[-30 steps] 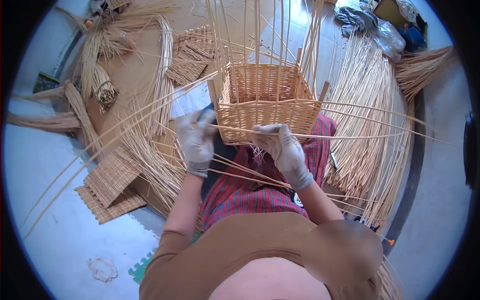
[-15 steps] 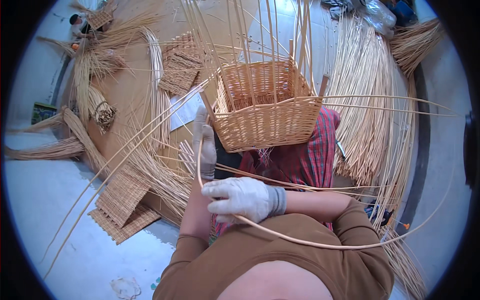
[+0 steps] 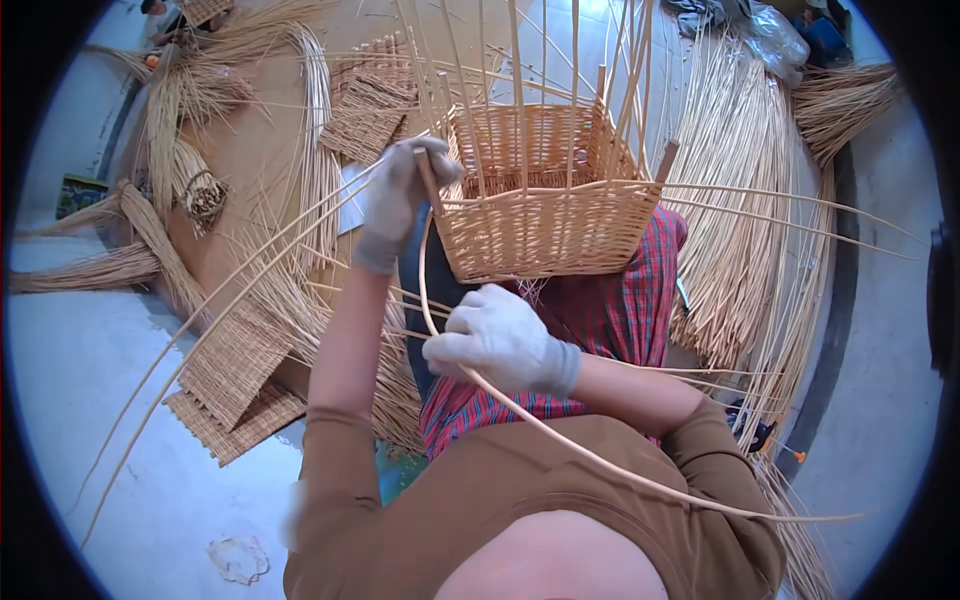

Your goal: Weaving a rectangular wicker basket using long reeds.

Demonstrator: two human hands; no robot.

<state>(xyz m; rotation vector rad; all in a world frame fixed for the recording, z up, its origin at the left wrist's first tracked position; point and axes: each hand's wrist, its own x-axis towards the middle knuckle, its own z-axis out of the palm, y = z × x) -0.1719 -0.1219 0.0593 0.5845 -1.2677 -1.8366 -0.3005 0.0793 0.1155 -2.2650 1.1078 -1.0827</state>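
Note:
An open wicker basket (image 3: 550, 235) with tall upright stakes rests tilted on my lap, over a red plaid cloth (image 3: 650, 270). My left hand (image 3: 395, 195), in a pale work glove, is closed around the top of the basket's near left corner, by its wooden corner post (image 3: 429, 180). Some of its fingertips are hidden behind that post. My right hand (image 3: 500, 342), also gloved, is closed on a long wicker rod (image 3: 600, 457) in front of the basket. From the corner the rod bends down to this hand, then runs off to the lower right.
Loose wicker rods (image 3: 735, 200) lie in a thick spread at the right. Woven panels (image 3: 235, 360) rest on the floor at left, with more (image 3: 370, 110) behind. Bundled rods (image 3: 205, 195) stand farther left. Long rods jut out from both sides of the basket. Another person (image 3: 160, 20) sits far left.
My left hand has risen from beside the basket to the top of its corner. My right hand has moved up and slightly right, and the rod's free end has swung down.

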